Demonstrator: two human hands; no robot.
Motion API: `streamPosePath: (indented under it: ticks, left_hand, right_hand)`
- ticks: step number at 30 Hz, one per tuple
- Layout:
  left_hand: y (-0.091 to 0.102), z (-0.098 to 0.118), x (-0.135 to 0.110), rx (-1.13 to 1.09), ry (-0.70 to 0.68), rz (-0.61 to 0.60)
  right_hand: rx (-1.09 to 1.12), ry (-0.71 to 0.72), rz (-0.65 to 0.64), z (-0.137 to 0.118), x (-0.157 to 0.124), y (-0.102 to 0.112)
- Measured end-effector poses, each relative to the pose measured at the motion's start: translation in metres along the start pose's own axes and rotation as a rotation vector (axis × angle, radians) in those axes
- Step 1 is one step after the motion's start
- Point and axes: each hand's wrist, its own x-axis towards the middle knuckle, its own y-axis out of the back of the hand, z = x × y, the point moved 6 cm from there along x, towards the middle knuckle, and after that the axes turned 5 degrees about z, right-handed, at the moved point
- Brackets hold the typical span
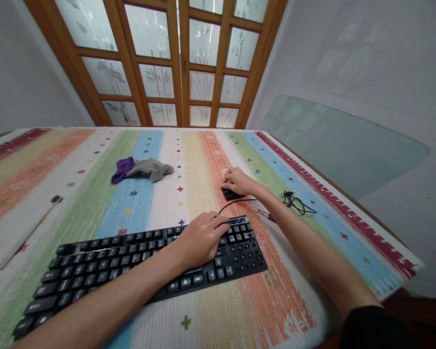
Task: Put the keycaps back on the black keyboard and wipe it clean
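Observation:
A black computer keyboard (123, 257) lies across the near side of the table. At its right end, several number-pad positions have no keycaps and show bare switches. My left hand (203, 237) rests on the keyboard left of the number pad, fingers curled down onto it, and what is under the fingertips is hidden. Beyond the keyboard's top right, my right hand (240, 182) bends over a small cluster of black keycaps (230, 194). Its fingers are closed at the keycaps, partly hiding them. The keyboard's black cable (232, 201) runs under my right forearm.
A coiled cable (298, 203) and a thin metal-tipped tool (265, 213) lie by my right forearm. A grey and purple cloth (145, 169) is further back. A long-handled brush (31, 232) lies left. The striped tablecloth (185, 322) covers the table.

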Motion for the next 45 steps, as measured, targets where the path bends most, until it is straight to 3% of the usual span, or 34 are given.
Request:
streamPosePath:
  ticks: [8,13,16,20,26,31,40,45]
  left_hand:
    - [0.001,0.000,0.000,-0.019,0.002,0.013]
    - [0.003,0.001,0.000,-0.034,-0.012,0.051]
    - [0.010,0.002,0.000,-0.049,-0.014,0.132]
    - [0.022,0.006,0.000,-0.054,-0.021,0.268]
    - [0.027,0.013,0.000,-0.010,-0.094,0.320]
    - [0.027,0.016,-0.001,-0.013,-0.159,0.319]
    - [0.028,0.014,0.000,-0.044,-0.130,0.325]
    - [0.022,0.012,0.000,-0.063,-0.111,0.244]
  right_hand:
    - [0.016,-0.006,-0.006,-0.001,0.001,-0.002]
    - [0.076,0.007,0.074,-0.011,-0.007,0.018]
    - [0.228,0.102,0.143,-0.030,-0.027,0.038]
    - [0.432,0.172,0.091,-0.064,-0.068,0.045]
    - [0.625,0.075,-0.056,-0.093,-0.123,0.028]
    - [0.748,-0.059,-0.072,-0.098,-0.136,0.018]
    - [0.712,-0.062,0.075,-0.091,-0.141,0.027]
    - [0.576,0.055,0.102,-0.093,-0.142,0.031]
